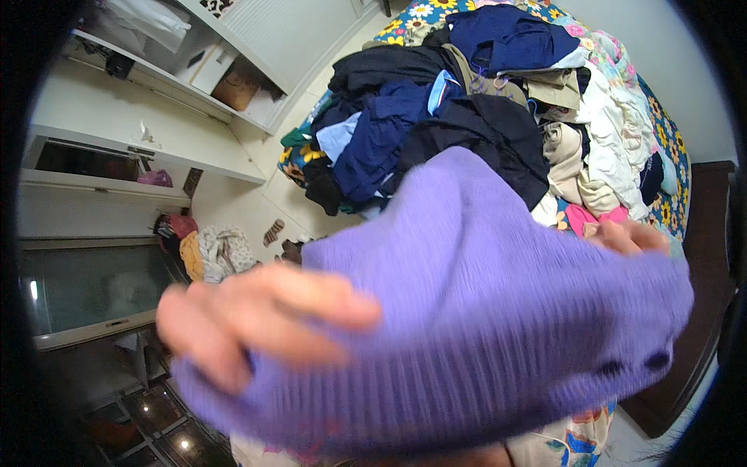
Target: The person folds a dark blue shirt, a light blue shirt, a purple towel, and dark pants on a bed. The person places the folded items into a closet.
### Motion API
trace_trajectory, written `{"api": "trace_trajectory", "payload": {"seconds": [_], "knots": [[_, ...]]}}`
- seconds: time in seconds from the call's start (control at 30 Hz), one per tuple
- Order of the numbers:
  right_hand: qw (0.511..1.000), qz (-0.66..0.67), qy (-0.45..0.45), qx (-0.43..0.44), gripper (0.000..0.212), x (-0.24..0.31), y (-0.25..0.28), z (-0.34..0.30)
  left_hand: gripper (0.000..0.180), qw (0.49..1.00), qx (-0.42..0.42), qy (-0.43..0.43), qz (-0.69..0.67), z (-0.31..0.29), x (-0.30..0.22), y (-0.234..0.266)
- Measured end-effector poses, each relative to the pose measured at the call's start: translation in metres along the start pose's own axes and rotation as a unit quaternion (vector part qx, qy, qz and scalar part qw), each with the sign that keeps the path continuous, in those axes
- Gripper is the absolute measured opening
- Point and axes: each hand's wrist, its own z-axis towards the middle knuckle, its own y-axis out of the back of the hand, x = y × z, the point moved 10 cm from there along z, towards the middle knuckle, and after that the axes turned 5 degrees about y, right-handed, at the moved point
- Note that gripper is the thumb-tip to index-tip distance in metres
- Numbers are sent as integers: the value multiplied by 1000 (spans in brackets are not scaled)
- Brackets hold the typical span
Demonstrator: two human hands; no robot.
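Note:
A purple knit sweater with a wide ribbed band is stretched between my two hands, close in front of me. My left hand, smeared by motion, grips its left edge with the fingers over the knit. At the far right edge my right hand is closed on the cloth, its lower part hidden behind the sweater. Two dark round spots, perhaps buttons, show on the band at lower right. Just beyond the sweater lies a heap of clothes, with a black garment nearest.
Navy garments, white clothes and a pink piece cover a bed with a sunflower-print sheet. Dark wooden furniture stands at right. Open white shelving is at left; more clothes and a striped sock lie on the floor.

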Motion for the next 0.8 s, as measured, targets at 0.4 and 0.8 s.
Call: {"api": "trace_trajectory", "payload": {"seconds": [0.4,0.8], "knots": [[996,-76,6,41,41,30,-7,-2,10,902,419,25,-99,-5,-26,-30],[961,-142,-182,153,43,-67,-11,38,31,934,-91,148,313,14,33,193]]}}
